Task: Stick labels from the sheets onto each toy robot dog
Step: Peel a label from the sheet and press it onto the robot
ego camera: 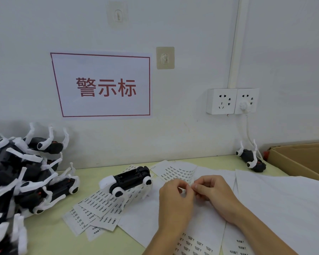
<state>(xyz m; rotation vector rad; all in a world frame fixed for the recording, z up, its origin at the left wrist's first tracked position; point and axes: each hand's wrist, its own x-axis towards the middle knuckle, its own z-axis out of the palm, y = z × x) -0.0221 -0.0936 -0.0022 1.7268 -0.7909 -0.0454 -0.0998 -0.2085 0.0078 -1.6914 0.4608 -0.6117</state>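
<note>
A black-and-white toy robot dog [126,181] lies on its side on label sheets at the table's middle. Just right of it, my left hand [175,197] and my right hand [213,192] meet over a label sheet [179,172] whose near edge curls upward. Both hands pinch that edge between fingertips; whether a single label is lifted is too small to tell. More label sheets [98,208] fan out under the dog, and others [195,243] lie under my forearms.
A heap of toy robot dogs [20,177] fills the left side. One more dog [251,159] lies by the wall at back right, beside a cardboard box [302,159]. Blank white sheets [276,203] cover the right. A plugged wall socket [232,101] hangs above.
</note>
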